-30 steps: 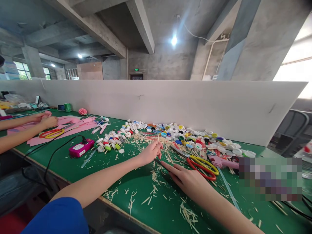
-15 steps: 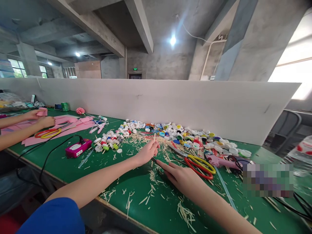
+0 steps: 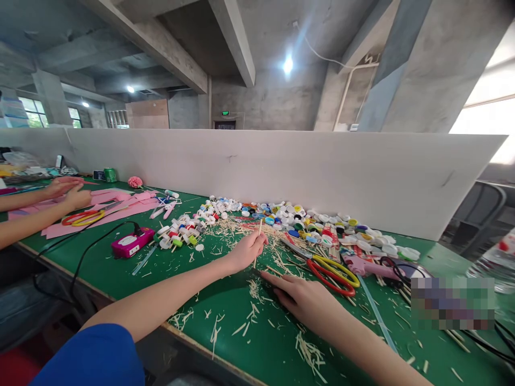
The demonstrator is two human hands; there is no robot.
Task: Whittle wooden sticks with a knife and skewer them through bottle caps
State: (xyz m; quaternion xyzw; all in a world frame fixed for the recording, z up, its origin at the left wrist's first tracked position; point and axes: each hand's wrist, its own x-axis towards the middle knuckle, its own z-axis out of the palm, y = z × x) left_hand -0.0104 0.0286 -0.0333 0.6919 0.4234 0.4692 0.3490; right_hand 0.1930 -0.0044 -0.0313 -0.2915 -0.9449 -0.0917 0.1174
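Wooden stick [image 3: 260,227], pinched in left hand [image 3: 245,251], right hand [image 3: 302,296] near

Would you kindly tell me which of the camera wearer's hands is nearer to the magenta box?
Left. The left hand, pinching a thin stick, is to the right of the magenta box, apart from it; the right hand is farther right, beside red-and-yellow-handled scissors.

We find bare green tabletop [image 3: 159,269] free for passage between the magenta box [image 3: 132,243] and our left forearm [image 3: 177,297]; red-and-yellow scissors [image 3: 317,260] obstruct beyond our right hand [image 3: 300,292], heaped caps [image 3: 289,215] farther back.
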